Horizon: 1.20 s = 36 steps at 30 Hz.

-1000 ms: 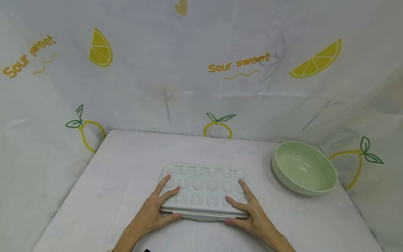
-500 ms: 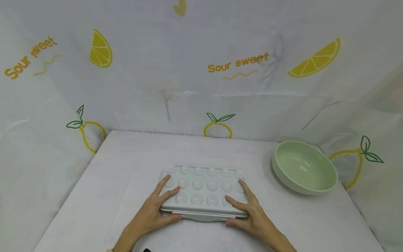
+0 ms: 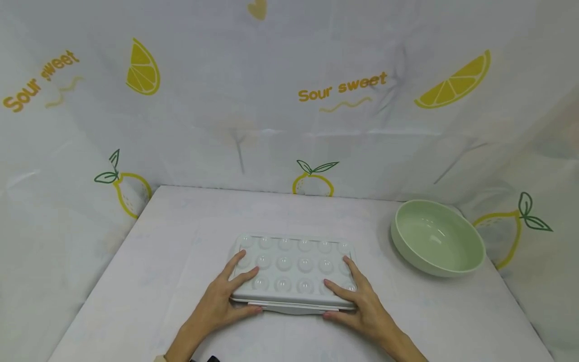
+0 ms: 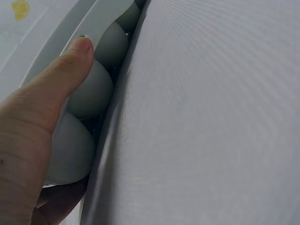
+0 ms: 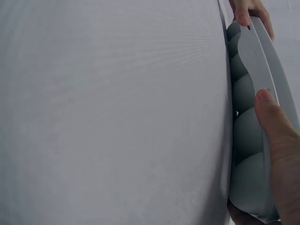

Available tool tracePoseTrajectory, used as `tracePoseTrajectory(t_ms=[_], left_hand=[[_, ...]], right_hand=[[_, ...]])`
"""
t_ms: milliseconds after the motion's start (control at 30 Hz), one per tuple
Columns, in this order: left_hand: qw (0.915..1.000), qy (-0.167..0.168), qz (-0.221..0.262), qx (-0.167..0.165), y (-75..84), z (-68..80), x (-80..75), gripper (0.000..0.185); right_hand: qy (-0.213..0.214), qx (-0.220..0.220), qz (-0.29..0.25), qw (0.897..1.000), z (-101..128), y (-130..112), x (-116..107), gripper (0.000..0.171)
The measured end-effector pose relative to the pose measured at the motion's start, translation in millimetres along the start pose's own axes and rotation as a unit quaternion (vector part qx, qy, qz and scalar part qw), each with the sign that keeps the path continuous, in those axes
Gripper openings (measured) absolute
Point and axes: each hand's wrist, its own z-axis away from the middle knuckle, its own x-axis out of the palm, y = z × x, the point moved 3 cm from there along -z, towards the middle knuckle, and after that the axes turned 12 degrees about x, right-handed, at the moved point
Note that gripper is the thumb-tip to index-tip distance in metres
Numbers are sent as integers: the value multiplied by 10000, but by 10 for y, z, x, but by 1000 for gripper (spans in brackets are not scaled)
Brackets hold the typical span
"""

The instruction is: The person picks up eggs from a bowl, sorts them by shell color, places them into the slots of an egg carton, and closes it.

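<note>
A pale grey-green plastic egg box (image 3: 294, 275) with rows of round bumps on its lid lies on the table. At its left front corner my left hand (image 3: 220, 296) grips it, fingers spread over the lid and side, thumb at the front flap (image 3: 294, 307). My right hand (image 3: 362, 301) holds the right front corner the same way, its thumb also against the flap. The left wrist view shows the left thumb (image 4: 77, 58) on the flap above the rounded egg cups (image 4: 91, 89), with fingers low at the side. In the right wrist view, the right thumb (image 5: 271, 110) presses the flap's other end.
A light green bowl (image 3: 436, 239) stands at the table's back right. The white-covered table (image 3: 190, 226) meets a hanging curtain (image 3: 271, 110) printed with lemons at the back and sides. A small dark object (image 3: 212, 359) shows beside the left forearm.
The front flap looks paler and its lower edge sits slightly higher. Both hands keep nearly the same hold on the egg box, and the bowl stays put.
</note>
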Motion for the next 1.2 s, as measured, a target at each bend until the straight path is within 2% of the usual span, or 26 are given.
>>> tracePoseTrajectory(t_ms=[233, 500, 700, 867, 967, 1100, 1200], left_hand=[[9993, 148, -172, 310, -27, 20, 6, 84], [9983, 279, -253, 454, -9, 48, 11, 85], [9984, 275, -241, 439, -18, 62, 10, 85], [9987, 291, -161, 380, -31, 64, 13, 85], [9990, 178, -180, 358, -32, 49, -2, 85], [9991, -248, -295, 191, -83, -12, -95, 81], [9969, -426, -627, -204, -193, -90, -221, 73]], right_hand=[[154, -275, 188, 9993, 2, 19, 14, 69], [541, -784, 601, 9936, 18, 25, 5, 61], [562, -754, 716, 9930, 27, 18, 13, 62], [447, -585, 845, 9937, 27, 2, 7, 64], [208, -350, 902, 9951, 9, -6, -41, 68], [-52, 466, 972, 9942, -73, 2, -168, 71], [1, 1150, 1198, 9861, -190, 52, -297, 69]])
